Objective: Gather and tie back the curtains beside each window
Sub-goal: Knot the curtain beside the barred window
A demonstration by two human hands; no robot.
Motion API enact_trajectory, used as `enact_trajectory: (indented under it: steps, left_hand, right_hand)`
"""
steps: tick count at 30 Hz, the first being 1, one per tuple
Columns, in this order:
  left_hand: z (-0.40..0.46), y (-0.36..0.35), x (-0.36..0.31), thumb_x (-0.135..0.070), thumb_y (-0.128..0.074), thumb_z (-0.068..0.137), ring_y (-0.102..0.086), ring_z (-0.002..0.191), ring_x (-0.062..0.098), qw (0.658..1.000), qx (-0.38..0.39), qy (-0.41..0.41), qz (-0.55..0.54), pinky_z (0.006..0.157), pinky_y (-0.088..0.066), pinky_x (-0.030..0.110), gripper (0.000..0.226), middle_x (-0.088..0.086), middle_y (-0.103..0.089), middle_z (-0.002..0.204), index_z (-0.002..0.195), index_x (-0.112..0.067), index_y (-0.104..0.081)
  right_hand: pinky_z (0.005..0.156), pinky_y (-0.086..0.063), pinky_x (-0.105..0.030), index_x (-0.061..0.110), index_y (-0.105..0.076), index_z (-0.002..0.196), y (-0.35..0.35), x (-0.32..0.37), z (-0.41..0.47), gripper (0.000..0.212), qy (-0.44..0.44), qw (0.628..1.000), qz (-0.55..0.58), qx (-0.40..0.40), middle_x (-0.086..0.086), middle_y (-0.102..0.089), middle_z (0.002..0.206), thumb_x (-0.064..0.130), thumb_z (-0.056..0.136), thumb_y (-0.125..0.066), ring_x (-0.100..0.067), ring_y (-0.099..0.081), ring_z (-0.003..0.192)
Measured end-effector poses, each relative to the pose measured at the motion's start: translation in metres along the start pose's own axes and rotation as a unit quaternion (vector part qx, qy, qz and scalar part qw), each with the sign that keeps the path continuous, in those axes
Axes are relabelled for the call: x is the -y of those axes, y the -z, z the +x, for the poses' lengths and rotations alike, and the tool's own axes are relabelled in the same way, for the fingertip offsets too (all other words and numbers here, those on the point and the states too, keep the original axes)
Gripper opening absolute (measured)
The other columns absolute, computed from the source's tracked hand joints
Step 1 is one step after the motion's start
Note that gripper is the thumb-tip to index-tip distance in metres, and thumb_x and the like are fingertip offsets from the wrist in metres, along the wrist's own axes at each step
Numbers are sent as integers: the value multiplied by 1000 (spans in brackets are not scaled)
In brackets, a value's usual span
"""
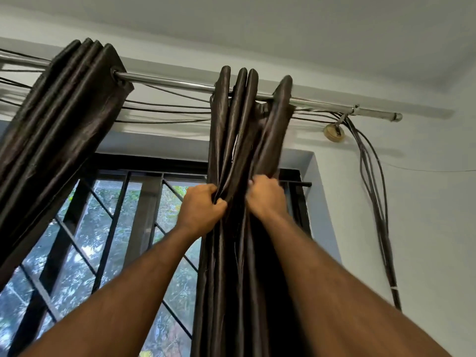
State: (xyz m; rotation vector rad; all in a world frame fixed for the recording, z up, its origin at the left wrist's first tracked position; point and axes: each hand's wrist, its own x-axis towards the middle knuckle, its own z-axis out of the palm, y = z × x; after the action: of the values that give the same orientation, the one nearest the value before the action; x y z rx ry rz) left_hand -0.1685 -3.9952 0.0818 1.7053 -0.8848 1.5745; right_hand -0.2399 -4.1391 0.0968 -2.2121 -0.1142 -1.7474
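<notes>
A dark brown satin curtain (244, 130) hangs in bunched folds from a steel rod (170, 82) at the right side of the window. My left hand (203, 210) grips the curtain's left folds, fingers curled into the cloth. Close beside it, my right hand (268, 197) grips the right folds at about the same height. Both arms reach up from below. A second dark brown curtain (59, 119) hangs gathered at the left end of the rod, with neither hand on it.
Behind the curtains is a window with a black metal grille (113, 222) and green foliage outside. Several black cables (371, 181) run along the wall behind the rod and drop down the right wall. A round fitting (334, 134) sits under the rod's right end.
</notes>
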Motion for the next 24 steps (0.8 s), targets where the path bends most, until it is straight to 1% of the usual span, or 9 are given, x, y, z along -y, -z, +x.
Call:
enact_trajectory:
  steps: [3,5,9,13,17,19,21,23,24]
  left_hand:
    - [3,15,0,-28,-54,71,-42,46,14,994,-90,23,-54,51,-26,35,22,0,-49,49,56,-14,-48]
    - [2,26,9,-28,-55,72,-42,47,16,995,-96,17,-27,53,-27,34,22,-1,-46,49,58,-12,-50]
    - [-25,31,20,-18,-67,83,-68,66,19,997,-52,30,-50,63,-52,32,12,5,-71,70,83,-7,-73]
    - [-75,14,16,-23,-76,85,-73,83,12,984,-31,73,-157,78,-60,36,15,1,-75,88,95,-12,-73]
    - [-146,4,10,-51,-59,90,-64,76,25,933,-49,166,-314,69,-54,49,47,18,-65,78,86,-5,-66]
    - [-183,2,8,-43,-58,94,-62,75,22,927,-48,181,-325,68,-51,43,37,11,-66,77,87,-8,-68]
    - [-222,-2,6,-29,-65,91,-70,79,19,940,-27,173,-293,72,-58,42,17,-1,-73,84,95,-13,-71]
    - [-258,-5,4,-21,-68,88,-73,82,19,944,-7,180,-276,75,-61,45,12,-1,-75,86,97,-15,-72]
    - [-274,-6,5,-20,-69,87,-74,82,19,941,-10,196,-277,76,-61,46,12,0,-76,86,97,-14,-73]
  right_hand:
    - [76,-36,-39,13,-55,78,-9,66,12,30,107,989,99,35,-25,-66,109,24,105,-50,-42,-57,107]
    - [73,-35,-38,16,-50,75,-18,65,11,31,109,984,134,32,-25,-66,104,24,105,-52,-42,-59,103]
    - [76,-48,-41,5,-65,90,-51,15,-30,24,62,985,153,54,-22,-70,100,26,99,-57,-42,-63,100]
    - [77,-56,-40,24,-65,110,-76,-9,-103,23,35,965,247,77,-6,-73,98,36,91,-58,-30,-68,94]
    - [76,-57,-38,43,-32,144,-72,-22,-165,67,4,956,291,-39,-7,-72,102,15,91,-62,-28,-70,87]
    - [88,-55,-28,38,-35,149,-67,-30,-195,73,40,960,266,-79,-6,-68,120,8,89,-65,-19,-68,101]
    - [98,-52,-27,27,-55,139,-70,-40,-222,53,67,969,226,-80,-4,-59,132,12,90,-67,-15,-63,112]
    - [90,-55,-34,19,-70,112,-74,-46,-250,21,47,980,181,-63,-7,-55,133,26,94,-61,-20,-63,107]
    - [88,-52,-30,16,-71,102,-75,-48,-263,23,37,983,173,-57,-9,-54,134,32,96,-56,-21,-62,104]
